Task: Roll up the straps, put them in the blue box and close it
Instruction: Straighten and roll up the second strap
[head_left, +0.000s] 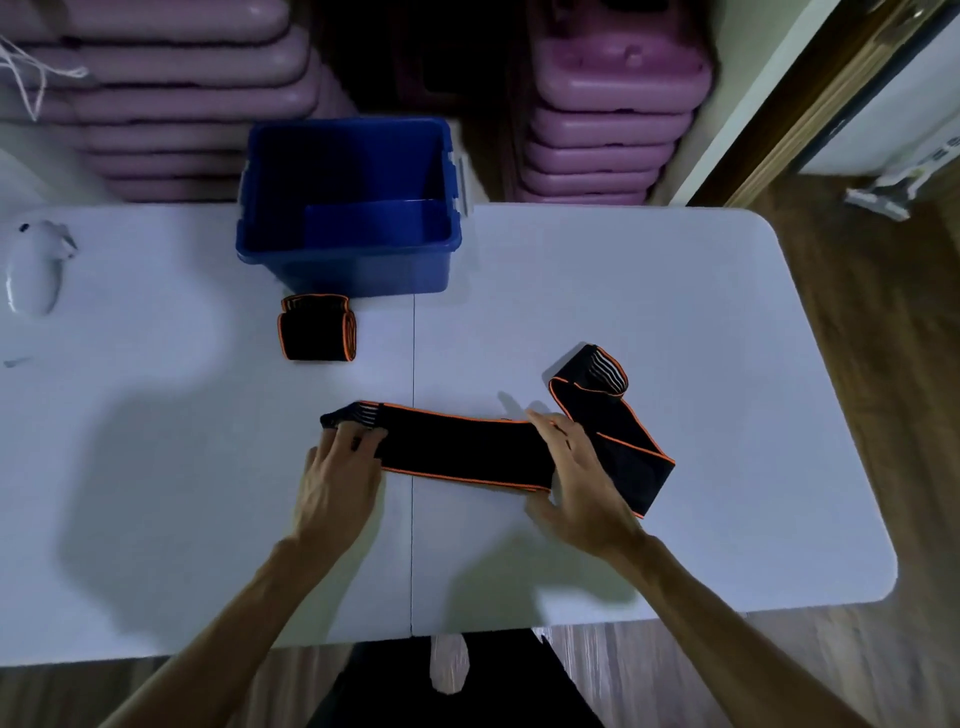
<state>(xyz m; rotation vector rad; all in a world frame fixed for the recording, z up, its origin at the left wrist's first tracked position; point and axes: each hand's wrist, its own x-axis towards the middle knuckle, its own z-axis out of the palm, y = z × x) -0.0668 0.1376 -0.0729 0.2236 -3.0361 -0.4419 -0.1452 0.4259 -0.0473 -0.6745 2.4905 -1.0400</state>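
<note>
Left hand (340, 457) pinches the left end of the flat strap (462, 451); right hand (574, 480) grips its fold. Strap's long axis runs left-right on the surface (156, 415), so rolling likely starts from the left. Rolled strap (318, 328) sits just before the open blue box (347, 208).

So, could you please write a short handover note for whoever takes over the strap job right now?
Left hand: pressing the striped left end of the flat strap on the table.
Right hand: gripping that strap where it bends.
Rolled strap: on the table in front of the blue box.
Box: open, nothing visible inside; no lid in view.
Done: one strap rolled.
Left: roll this strap, box both, close.
</note>
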